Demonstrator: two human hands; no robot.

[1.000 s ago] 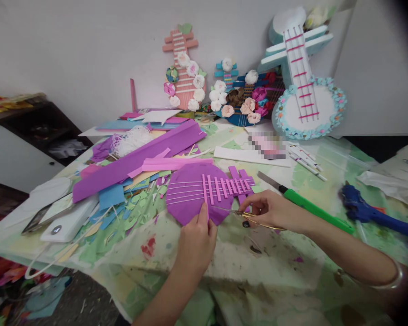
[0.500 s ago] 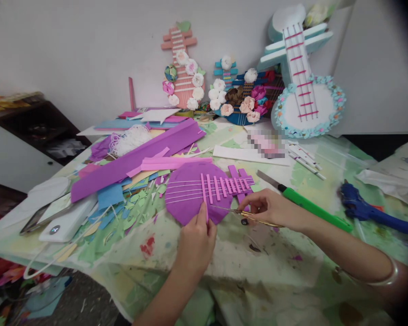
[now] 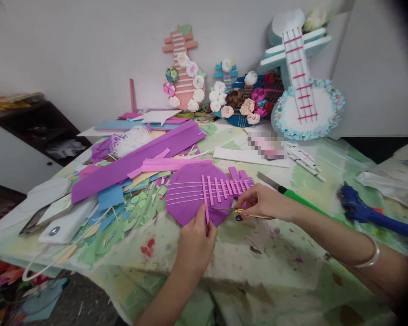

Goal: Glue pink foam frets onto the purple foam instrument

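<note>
A purple paper lute [image 3: 187,197] lies on the table in front of me, white strings running along it and several pink crossbars [image 3: 219,190] laid across its neck. My left hand [image 3: 197,240] pinches the lower end of a pink paper strip [image 3: 206,210] over the lute's round body. In my right hand [image 3: 270,203] is a pair of gold-handled scissors [image 3: 240,210], the fingers closed on the handles. Their thin blades point left and reach up to the strip beside my left fingertips. Whether the blades are apart cannot be made out.
Right of the lute lie a green box cutter [image 3: 302,202], its blade out, and a blue glue gun [image 3: 370,210]. Paper scraps [image 3: 132,213], a long purple strip [image 3: 122,165] and a white power bank [image 3: 63,224] cover the left. Decorated lutes [image 3: 182,77] stand along the wall.
My right hand has moved a little to the left with the scissors, bringing the blades closer to the pink strip. My left hand keeps its pinch on the strip.
</note>
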